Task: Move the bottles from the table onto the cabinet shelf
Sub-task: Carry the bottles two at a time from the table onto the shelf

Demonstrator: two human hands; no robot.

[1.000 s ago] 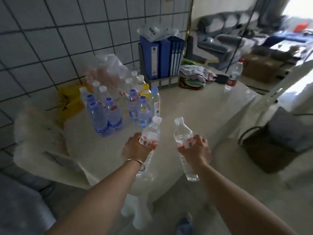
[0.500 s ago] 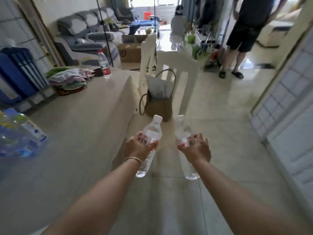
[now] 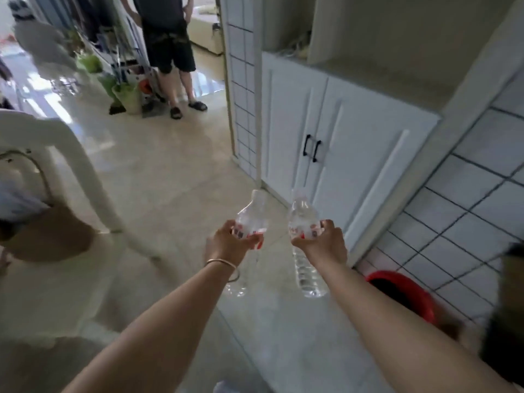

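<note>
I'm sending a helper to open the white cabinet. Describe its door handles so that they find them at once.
Start at the white cabinet right of the doorway, below an open shelf. Its two doors meet at a seam halfway along the front. The handles are two short black vertical bars, one on each side of that seam, the only dark fittings on the white front.

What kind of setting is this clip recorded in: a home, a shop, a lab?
Most likely a lived-in home. A white built-in cabinet with an open shelf stands by a tiled wall, potted plants sit on the glossy floor, and a white dining chair stands at left.
</note>
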